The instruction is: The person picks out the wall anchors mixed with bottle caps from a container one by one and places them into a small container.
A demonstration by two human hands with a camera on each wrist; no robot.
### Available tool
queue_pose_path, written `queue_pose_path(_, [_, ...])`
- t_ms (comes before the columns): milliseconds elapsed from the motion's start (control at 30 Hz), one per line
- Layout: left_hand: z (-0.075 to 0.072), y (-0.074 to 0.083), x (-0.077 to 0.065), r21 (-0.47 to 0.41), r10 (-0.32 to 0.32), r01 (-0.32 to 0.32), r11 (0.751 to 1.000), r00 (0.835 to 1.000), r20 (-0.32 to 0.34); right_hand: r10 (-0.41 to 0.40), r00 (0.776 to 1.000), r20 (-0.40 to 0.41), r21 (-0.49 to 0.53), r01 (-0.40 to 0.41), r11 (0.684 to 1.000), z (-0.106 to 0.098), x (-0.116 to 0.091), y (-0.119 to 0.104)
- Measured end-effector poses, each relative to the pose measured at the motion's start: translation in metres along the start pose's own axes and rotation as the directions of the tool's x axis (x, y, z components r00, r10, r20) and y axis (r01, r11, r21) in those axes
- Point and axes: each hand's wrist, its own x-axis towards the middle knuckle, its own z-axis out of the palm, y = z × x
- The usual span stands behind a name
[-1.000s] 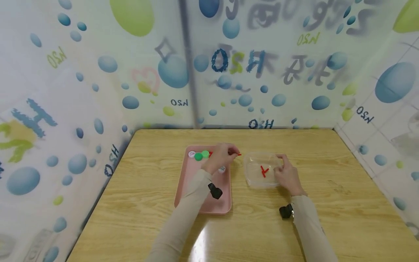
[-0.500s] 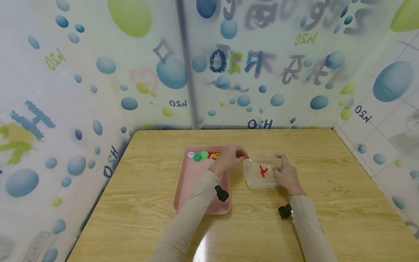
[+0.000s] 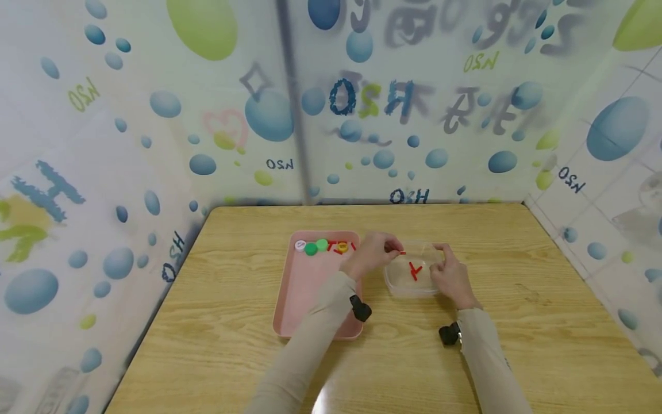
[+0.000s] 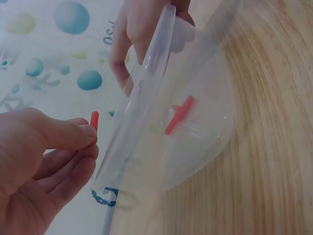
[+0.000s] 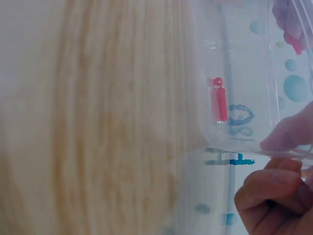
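My left hand (image 3: 374,253) pinches a short red stick (image 4: 94,126) between thumb and fingertips, at the left rim of a clear plastic container (image 4: 215,142). The stick points up, apart from the container wall in the left wrist view. My right hand (image 3: 454,280) grips the container's right side; in the right wrist view the thumb (image 5: 288,132) lies over the rim and curled fingers (image 5: 271,188) are outside it. A few red sticks (image 3: 415,272) lie on the container floor, some touching or crossing.
A pink tray (image 3: 315,299) left of the container holds a white cap (image 3: 300,246), a dark green cap (image 3: 310,249), a light green cap (image 3: 322,245), a yellow round piece (image 3: 342,246) and several small red pieces. My left forearm crosses the tray. A patterned wall stands behind the table (image 3: 233,276).
My left hand has moved right with the red stick, from above the tray to the container's rim. More pieces in the tray show now. My right hand keeps its hold on the container.
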Motion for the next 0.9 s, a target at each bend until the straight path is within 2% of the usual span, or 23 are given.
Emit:
queue_pose_path(267, [0.012,0.007,0.007,0.028,0.054,-0.055,0.998,0.998,0.034,0.007,1.000,0.003,0.004,-0.008,1.000,-0.002,-0.001,-0.001])
queue_pose_path(567, [0.021,0.010,0.012,0.032,0.048,-0.050,0.998,0.997,0.055,-0.019,1.000,0.008,0.007,0.019,1.000,-0.001,0.001,-0.001])
queue_pose_path(667, [0.021,0.010,0.012,0.040,0.053,-0.055,0.998,0.997,0.047,-0.025,1.000,-0.001,0.009,0.025,1.000,0.000,0.002,-0.001])
queue_pose_path(900, [0.008,0.007,0.007,-0.002,0.003,-0.003,1.000,0.999,0.032,-0.024,1.000,-0.005,0.007,0.024,1.000,-0.002,0.002,0.001])
